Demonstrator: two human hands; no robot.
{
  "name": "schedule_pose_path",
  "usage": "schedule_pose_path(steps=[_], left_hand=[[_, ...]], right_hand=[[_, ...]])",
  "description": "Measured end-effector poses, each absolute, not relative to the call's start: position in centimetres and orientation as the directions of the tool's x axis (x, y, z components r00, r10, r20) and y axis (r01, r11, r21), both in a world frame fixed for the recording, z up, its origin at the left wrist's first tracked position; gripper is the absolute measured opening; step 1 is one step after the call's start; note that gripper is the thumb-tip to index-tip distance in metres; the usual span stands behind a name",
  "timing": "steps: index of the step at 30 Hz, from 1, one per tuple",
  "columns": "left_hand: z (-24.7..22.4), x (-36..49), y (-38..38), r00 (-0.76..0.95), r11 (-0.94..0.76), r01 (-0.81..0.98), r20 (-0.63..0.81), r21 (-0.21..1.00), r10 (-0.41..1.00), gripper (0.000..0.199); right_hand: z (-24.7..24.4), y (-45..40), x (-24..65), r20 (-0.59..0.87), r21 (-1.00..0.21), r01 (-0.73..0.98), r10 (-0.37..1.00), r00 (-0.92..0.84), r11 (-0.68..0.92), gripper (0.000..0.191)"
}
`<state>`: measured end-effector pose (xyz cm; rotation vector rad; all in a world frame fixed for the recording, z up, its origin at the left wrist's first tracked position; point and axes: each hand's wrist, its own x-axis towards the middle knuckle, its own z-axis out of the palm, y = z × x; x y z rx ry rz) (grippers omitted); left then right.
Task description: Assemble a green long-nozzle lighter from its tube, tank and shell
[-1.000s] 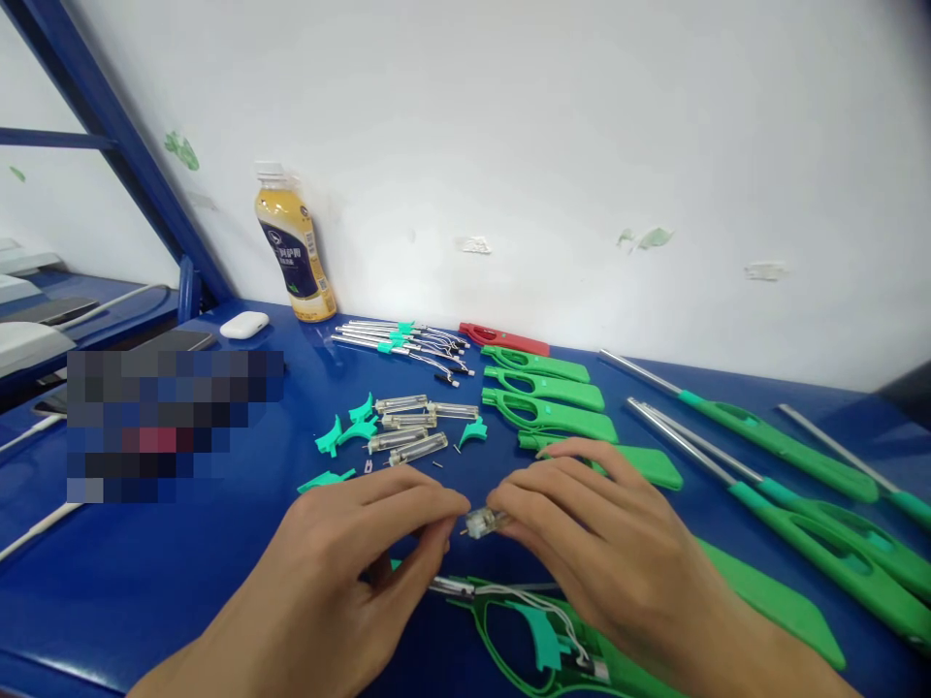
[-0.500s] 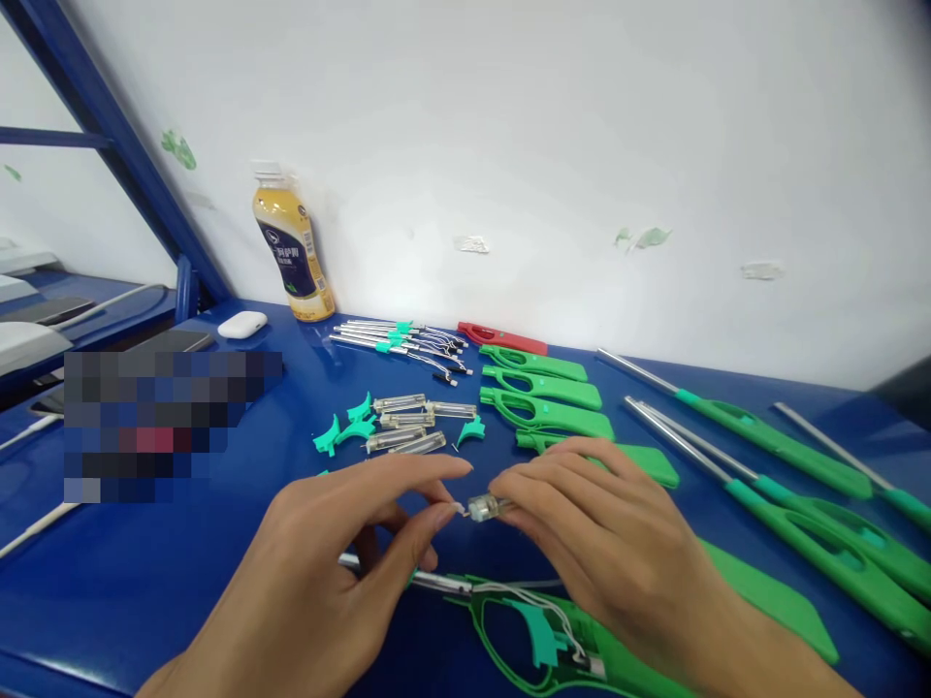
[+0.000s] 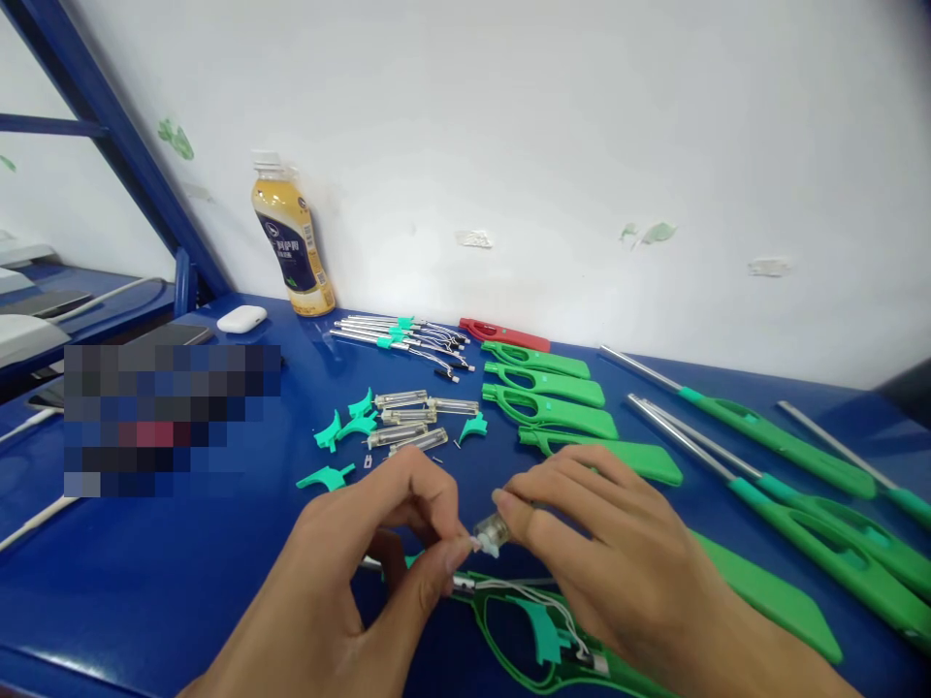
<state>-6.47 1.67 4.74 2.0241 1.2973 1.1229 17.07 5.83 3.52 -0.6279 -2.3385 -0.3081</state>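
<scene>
My right hand (image 3: 589, 543) grips a clear lighter fuel tank (image 3: 493, 529), its end pointing left. The thumb and index finger of my left hand (image 3: 378, 572) are pinched on a small pale part at that end; my fingertips partly hide it. Just below lies an opened green lighter shell (image 3: 501, 659) with a metal tube, pale wires and a teal trigger (image 3: 539, 630) in it. Beyond my hands are several more clear fuel tanks (image 3: 407, 417) and loose teal triggers (image 3: 326, 477).
Metal lighter tubes with wires (image 3: 370, 334) lie at the back, beside a red shell (image 3: 505, 334) and green shells (image 3: 545, 390). Assembled green lighters (image 3: 778, 446) are on the right. A yellow bottle (image 3: 291, 242) and a white earphone case (image 3: 242, 319) stand at the back left.
My left hand has moved right and up to the tank's end, closing the small gap between them. The tank now tilts slightly downward in my right hand.
</scene>
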Motion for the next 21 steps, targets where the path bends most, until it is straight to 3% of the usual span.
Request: schedule_pose_path(steps=[6,13,17,20,21], left_hand=[[4.5,-6.3,1.2,0.300,-0.209,0.243,0.132,0.947,0.945,0.037],[4.9,-5.8,0.9,0.272,-0.130,0.188,0.075,0.974,0.959,0.051],[4.9,-5.3,0.9,0.154,-0.228,0.248,0.195,0.941,0.969,0.036],[4.3,-5.1,1.1,0.151,-0.448,0.420,0.426,0.789,0.892,0.011],[3.9,-5.1,1.1,0.195,-0.520,0.471,0.491,0.712,0.849,0.013]], right_hand=[[4.1,4.9,16.2,0.689,0.147,0.549,0.313,-0.653,0.823,0.039],[4.1,4.7,15.6,0.711,0.137,0.574,0.324,-0.624,0.807,0.039],[4.5,5.3,16.7,0.706,0.078,0.557,0.349,-0.616,0.827,0.033],[5.0,5.7,18.1,0.675,-0.092,0.596,0.490,-0.551,0.798,0.017],[5.2,5.8,18.6,0.658,-0.150,0.617,0.544,-0.522,0.773,0.014]])
